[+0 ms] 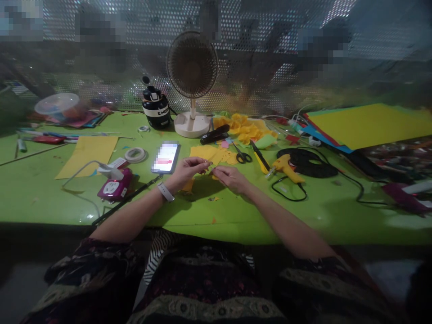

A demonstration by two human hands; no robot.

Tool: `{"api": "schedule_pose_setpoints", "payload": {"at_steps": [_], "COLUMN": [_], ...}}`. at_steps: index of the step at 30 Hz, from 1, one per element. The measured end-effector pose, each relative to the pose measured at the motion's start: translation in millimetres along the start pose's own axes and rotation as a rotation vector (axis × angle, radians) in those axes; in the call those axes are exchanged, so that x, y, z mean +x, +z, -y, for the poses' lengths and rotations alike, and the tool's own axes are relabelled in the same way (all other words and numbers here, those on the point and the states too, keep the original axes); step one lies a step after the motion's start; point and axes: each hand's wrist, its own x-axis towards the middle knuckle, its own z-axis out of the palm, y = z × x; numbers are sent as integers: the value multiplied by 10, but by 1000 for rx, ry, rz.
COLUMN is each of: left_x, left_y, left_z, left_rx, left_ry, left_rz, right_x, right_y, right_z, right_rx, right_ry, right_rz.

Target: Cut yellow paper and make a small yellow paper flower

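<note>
My left hand (191, 172) and my right hand (232, 178) meet above the middle of the green table (202, 213), fingertips almost touching. Each is closed in a pinch, and what lies between the fingers is too small to make out. Yellow paper pieces (204, 154) lie just beyond the fingers, with small scraps below them. Right of these are black-handled scissors (243, 157) and a yellow-and-black utility knife (259, 158). A yellow glue gun (289, 168) rests farther right. Beside my left hand lies a lit phone (165, 158).
Behind stand a fan (192, 123) and a dark bottle (156, 112), with a stapler (214, 134) and crumpled yellow-orange paper (239, 129) nearby. At left are a tape roll (135, 155), a purple power adapter (115, 185) and a yellow sheet (88, 157). Coloured sheets (371, 123) lie at right.
</note>
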Motion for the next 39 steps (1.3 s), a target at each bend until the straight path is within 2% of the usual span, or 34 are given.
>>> {"api": "schedule_pose_setpoints", "payload": {"at_steps": [5,11,13,17,19,26,34,36,39], "left_x": [-4,-26,-30,-26,-23,-11,-15,-16,-12], "left_y": [-7,28,35,34,34,34,60,52,28], "left_z": [23,1,-10,-2,14,42,24,29,47], "left_rx": [17,-46,-36,-16,-34,-100,-134,-130,-98], "left_ry": [1,19,39,67,62,68,38,60,86], "left_rz": [17,-26,-53,-107,-113,-80,-37,-49,-79], "right_x": [-20,-24,-19,-6,-2,13,16,8,-2], "right_y": [-7,27,58,98,97,70,60,73,97], "right_z": [51,33,23,4,-6,-38,-48,-33,-27], "right_rx": [51,76,53,-22,-35,-14,94,105,67], "right_ry": [77,134,106,-24,-50,-54,18,17,-27], "right_rz": [38,72,2,-221,-250,-244,-102,-108,-183]}}
